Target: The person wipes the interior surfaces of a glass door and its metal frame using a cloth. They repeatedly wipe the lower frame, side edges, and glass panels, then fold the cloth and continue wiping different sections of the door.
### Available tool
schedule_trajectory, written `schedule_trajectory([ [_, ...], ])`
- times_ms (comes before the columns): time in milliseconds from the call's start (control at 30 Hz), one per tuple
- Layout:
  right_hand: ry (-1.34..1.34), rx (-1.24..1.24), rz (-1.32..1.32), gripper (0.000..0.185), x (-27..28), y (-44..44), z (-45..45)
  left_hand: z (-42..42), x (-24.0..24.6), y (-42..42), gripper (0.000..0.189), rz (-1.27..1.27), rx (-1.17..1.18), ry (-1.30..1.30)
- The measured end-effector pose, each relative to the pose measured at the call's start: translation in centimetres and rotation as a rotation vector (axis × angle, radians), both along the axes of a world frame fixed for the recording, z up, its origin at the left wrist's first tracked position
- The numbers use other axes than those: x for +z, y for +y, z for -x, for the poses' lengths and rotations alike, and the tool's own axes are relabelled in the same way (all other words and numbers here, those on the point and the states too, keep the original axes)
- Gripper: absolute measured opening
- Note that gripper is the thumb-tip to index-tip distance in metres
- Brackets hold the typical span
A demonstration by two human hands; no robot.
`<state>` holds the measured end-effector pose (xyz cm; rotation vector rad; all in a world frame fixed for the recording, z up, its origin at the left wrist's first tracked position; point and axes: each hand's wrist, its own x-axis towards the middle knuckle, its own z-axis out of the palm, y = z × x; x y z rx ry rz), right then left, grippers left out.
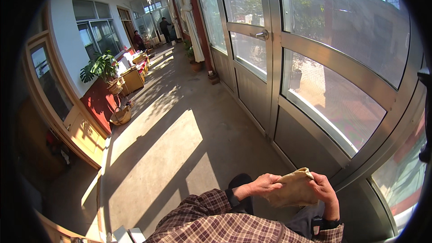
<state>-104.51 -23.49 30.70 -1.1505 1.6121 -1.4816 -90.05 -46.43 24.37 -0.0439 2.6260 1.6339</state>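
Note:
A folded beige cloth (293,191) with brownish stains hangs between my two hands. My left hand (265,185) pinches its left top corner, thumb and fingers closed on the fabric. At the right edge, my right hand (323,189) grips the cloth with the thumb on the near side. The upper edge is rolled over and catches sunlight, while the lower part sags in shade above my lap. Dark bands circle both wrists below the plaid sleeves (202,206).
Metal-framed glass doors (274,57) with a lever handle (261,35) stand close on my right. A wooden door (84,131) is at left. Along the left wall are a potted plant (101,69) and a woven basket (120,115). Two people (164,29) are far down the corridor.

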Motion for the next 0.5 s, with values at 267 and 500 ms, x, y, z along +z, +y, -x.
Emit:
schedule_trajectory([
  [267,0.502,-0.071,-0.034,0.043,-3.3,0.1,-6.1,2.6,-1.9,0.7,0.018,-0.298,0.376,0.098],
  [500,-0.764,-0.371,-0.098,0.073,-6.2,2.4,-6.8,1.9,1.6,2.5,0.019,-0.141,0.403,0.340],
])
